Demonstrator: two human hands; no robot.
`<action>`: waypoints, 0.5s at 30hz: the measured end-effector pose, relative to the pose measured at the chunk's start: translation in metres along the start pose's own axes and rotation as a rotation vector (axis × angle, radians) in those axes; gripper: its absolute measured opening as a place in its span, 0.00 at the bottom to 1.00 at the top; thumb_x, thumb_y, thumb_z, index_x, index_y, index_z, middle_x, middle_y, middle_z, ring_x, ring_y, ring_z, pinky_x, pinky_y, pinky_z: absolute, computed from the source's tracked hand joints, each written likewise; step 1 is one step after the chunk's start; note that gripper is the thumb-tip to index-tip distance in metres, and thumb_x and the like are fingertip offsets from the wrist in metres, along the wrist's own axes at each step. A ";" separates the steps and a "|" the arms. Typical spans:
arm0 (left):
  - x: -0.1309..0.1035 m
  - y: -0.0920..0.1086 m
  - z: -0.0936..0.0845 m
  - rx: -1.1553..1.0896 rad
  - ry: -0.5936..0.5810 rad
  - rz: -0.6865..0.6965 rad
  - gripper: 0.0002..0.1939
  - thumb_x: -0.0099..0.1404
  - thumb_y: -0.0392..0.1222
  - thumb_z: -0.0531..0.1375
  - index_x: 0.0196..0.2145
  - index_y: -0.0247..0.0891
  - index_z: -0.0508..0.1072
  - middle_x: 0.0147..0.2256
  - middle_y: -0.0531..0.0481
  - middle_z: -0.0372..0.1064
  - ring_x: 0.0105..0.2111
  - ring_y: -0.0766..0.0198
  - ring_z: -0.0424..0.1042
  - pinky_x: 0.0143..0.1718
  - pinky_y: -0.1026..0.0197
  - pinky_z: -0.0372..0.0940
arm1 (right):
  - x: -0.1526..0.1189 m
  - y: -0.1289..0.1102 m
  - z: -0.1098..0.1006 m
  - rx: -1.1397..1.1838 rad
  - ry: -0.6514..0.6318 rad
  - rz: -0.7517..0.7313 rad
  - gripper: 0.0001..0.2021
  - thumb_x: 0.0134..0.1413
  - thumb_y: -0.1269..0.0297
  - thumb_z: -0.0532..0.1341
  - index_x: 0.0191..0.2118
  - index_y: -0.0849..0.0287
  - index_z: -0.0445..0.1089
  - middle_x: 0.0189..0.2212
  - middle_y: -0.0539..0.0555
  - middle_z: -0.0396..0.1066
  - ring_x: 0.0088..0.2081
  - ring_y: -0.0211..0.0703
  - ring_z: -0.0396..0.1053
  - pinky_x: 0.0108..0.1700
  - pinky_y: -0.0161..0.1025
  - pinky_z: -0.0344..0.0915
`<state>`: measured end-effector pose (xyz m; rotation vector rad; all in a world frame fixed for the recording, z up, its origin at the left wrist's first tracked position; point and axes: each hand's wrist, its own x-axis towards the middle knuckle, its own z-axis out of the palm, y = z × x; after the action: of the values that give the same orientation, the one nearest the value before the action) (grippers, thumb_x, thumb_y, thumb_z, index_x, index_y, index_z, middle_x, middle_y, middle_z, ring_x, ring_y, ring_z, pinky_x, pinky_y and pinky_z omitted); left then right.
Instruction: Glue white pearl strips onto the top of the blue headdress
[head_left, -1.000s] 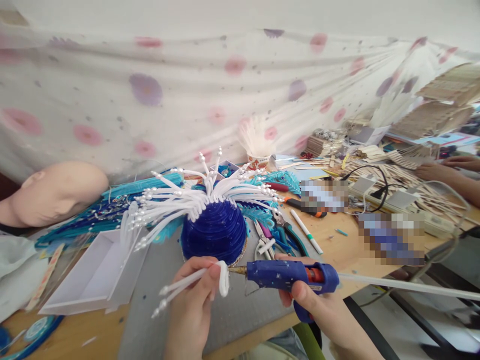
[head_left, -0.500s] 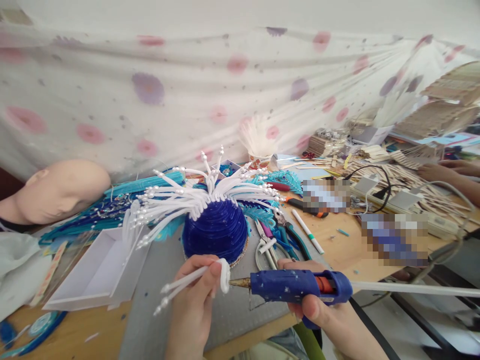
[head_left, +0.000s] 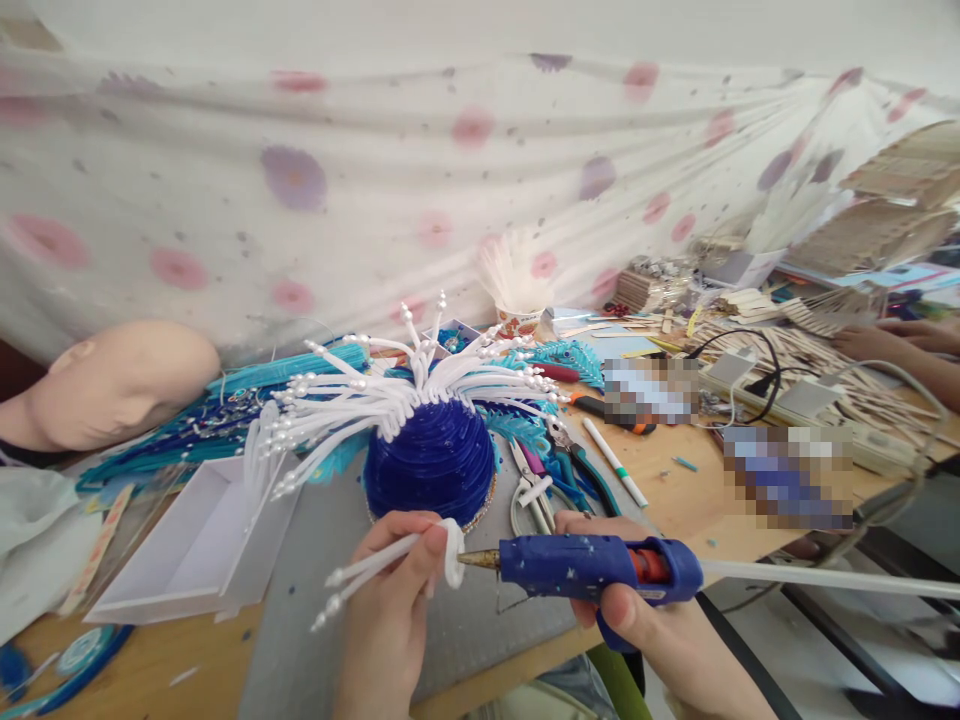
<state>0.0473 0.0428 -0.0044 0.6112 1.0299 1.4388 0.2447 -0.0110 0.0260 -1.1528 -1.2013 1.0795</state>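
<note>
Between thumb and fingers, my left hand [head_left: 397, 580] pinches a folded white pipe cleaner piece [head_left: 453, 556] whose ends, tipped with pearl beads, stick out to the left. My right hand [head_left: 637, 620] is wrapped round a blue glue gun [head_left: 574, 568]. Its metal nozzle points left and meets, or nearly meets, the white fold; I cannot tell which. A long clear glue stick [head_left: 817, 575] runs out of the gun's back. Just beyond my hands sits a dark blue dome [head_left: 427, 465], topped by a fan of white bead-tipped stems [head_left: 457, 375].
A mannequin head [head_left: 127, 385] lies at the left, near a white box [head_left: 172, 560]. Pliers [head_left: 589, 470], scissors [head_left: 532, 495] and a marker [head_left: 615, 460] lie right of the dome. Farther right are a power strip [head_left: 817, 405], wooden sticks and another person's hands [head_left: 892, 340].
The glue gun's nozzle has shifted slightly up along the white fold, and the fold has turned a little in my left fingers. Both hands keep their grip.
</note>
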 end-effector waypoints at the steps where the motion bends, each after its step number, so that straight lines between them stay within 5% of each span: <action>1: 0.000 0.000 0.000 -0.003 -0.007 0.003 0.20 0.37 0.50 0.80 0.21 0.36 0.78 0.25 0.50 0.76 0.15 0.75 0.61 0.16 0.70 0.56 | 0.000 0.001 -0.001 -0.008 0.015 0.026 0.30 0.40 0.28 0.68 0.28 0.55 0.75 0.17 0.48 0.65 0.23 0.42 0.63 0.31 0.41 0.67; 6: -0.001 0.000 -0.001 -0.021 -0.027 0.009 0.19 0.37 0.49 0.80 0.21 0.37 0.78 0.24 0.50 0.76 0.15 0.75 0.61 0.16 0.70 0.56 | -0.003 0.010 -0.005 -0.046 0.184 0.116 0.37 0.36 0.28 0.70 0.42 0.57 0.78 0.22 0.50 0.70 0.22 0.42 0.64 0.27 0.39 0.65; 15: -0.007 0.005 0.006 -0.097 0.042 0.002 0.20 0.33 0.47 0.81 0.19 0.37 0.78 0.21 0.51 0.75 0.14 0.76 0.61 0.16 0.72 0.57 | 0.005 -0.001 -0.001 -0.130 0.118 0.149 0.38 0.37 0.24 0.65 0.37 0.58 0.77 0.18 0.49 0.64 0.23 0.44 0.65 0.32 0.44 0.70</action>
<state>0.0516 0.0378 0.0039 0.5137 0.9858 1.4993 0.2463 -0.0065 0.0273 -1.4053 -1.1196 1.0399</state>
